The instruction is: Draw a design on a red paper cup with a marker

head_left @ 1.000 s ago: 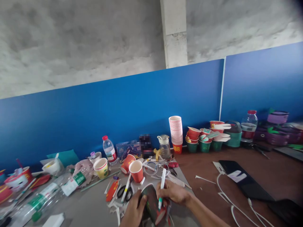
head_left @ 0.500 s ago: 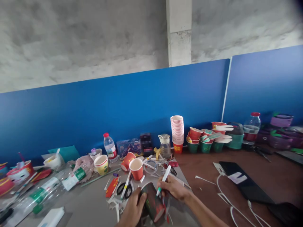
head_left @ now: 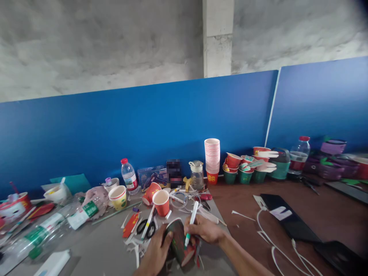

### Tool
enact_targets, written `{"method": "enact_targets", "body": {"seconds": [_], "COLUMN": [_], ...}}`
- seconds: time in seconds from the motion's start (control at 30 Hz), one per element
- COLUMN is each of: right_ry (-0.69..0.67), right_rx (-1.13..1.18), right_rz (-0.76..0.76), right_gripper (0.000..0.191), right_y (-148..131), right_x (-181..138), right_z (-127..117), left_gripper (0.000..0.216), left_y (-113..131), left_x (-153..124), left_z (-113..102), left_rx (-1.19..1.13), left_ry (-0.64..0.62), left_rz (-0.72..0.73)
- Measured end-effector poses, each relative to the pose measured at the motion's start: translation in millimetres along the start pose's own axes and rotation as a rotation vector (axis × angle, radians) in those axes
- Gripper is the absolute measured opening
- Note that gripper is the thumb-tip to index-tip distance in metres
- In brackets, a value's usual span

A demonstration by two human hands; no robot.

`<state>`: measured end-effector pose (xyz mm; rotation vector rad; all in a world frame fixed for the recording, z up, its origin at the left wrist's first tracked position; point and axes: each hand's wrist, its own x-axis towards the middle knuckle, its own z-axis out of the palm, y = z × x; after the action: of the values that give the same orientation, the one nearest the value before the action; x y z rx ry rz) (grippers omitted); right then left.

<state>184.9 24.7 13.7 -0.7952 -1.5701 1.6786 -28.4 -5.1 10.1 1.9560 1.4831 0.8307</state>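
My left hand [head_left: 157, 247] is closed round a paper cup [head_left: 178, 243] coloured dark green with red patches, tilted with its base toward me. In my right hand [head_left: 202, 229] is a white marker [head_left: 191, 222] with a green tip end, held like a pen. Its tip touches or nearly touches the cup's side near the red part; I cannot tell which. Black-handled scissors [head_left: 146, 229] and paper scraps [head_left: 135, 247] lie left of my left hand. Just beyond the hands stands a red paper cup [head_left: 161, 205], with another red cup [head_left: 150, 192] lying behind it.
A tall stack of paper cups [head_left: 212, 161] stands by the blue partition [head_left: 143, 122], beside a glass jug [head_left: 197, 176]. Green and red cups [head_left: 230, 174] are grouped to the right. Plastic bottles [head_left: 43, 235] lie at left. A white cable [head_left: 261, 230] and black phone-like slab [head_left: 287, 216] lie right.
The marker's tip has moved down along the cup toward its base. The cup is tilted slightly differently, and the whole view has shifted a little.
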Motion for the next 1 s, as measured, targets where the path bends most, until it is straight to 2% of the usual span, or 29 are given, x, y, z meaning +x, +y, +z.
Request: {"method": "enact_targets", "body": {"seconds": [0.1, 0.23, 0.4, 0.57, 0.73, 0.87, 0.9, 1.0], "right_ry": [0.052, -0.019, 0.193, 0.063, 0.130, -0.012, -0.011, 0.161], "right_rx": [0.016, -0.016, 0.021, 0.007, 0.027, 0.007, 0.013, 0.052], "right_rz": [-0.028, -0.001, -0.081, -0.010, -0.051, 0.033, 0.037, -0.036], "right_gripper": [0.037, 0.040, 0.040, 0.041, 0.042, 0.041, 0.041, 0.040], "right_y": [-2, -5, -2, 0, -4, -9, -9, -7], "right_x": [-1, -1, 2, 2, 1, -1, -1, 0], "right_z": [2, 6, 3, 3, 8, 11, 12, 10], "left_gripper": [0.045, 0.044, 0.045, 0.044, 0.038, 0.036, 0.036, 0.035], "left_y": [2, 3, -2, 0, 12, 18, 19, 19], "left_x": [1, 0, 1, 0, -3, -4, -4, -4], "left_z": [-1, -3, -1, -3, -8, -8, -7, -7], "left_rx": [-0.049, -0.077, -0.120, -0.145, -0.150, -0.069, -0.060, -0.078], "left_ry": [0.012, -0.042, -0.023, -0.038, -0.045, -0.086, -0.088, -0.080], "left_rz": [0.058, 0.051, 0.035, 0.023, 0.055, 0.071, 0.068, 0.086]}}
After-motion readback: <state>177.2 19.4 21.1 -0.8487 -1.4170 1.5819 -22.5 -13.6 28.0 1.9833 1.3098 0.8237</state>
